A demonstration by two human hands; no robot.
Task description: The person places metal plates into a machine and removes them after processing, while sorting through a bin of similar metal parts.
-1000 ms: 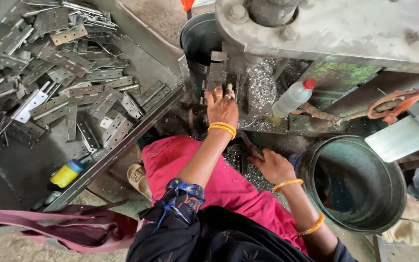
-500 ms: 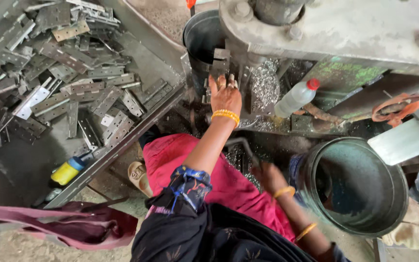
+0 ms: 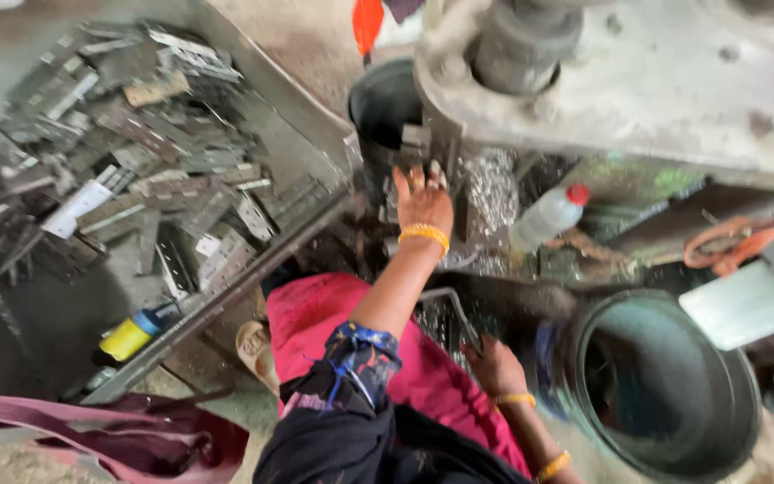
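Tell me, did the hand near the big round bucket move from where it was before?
Yes. The right hand dropped lower beside the bucket, away from the machine above.

To your left, a metal tray (image 3: 311, 121) holds a heap of flat metal pieces (image 3: 127, 170), with a yellow bottle (image 3: 132, 334) at its near end. At right sit a clear plastic bottle (image 3: 546, 218) and a dark round bucket (image 3: 674, 385).

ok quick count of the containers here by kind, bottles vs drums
Clear plastic bottle with red cap: 1
Yellow bottle with blue cap: 1
Round metal drums: 2, the big one lower right and a dark one by the press
Total: 4
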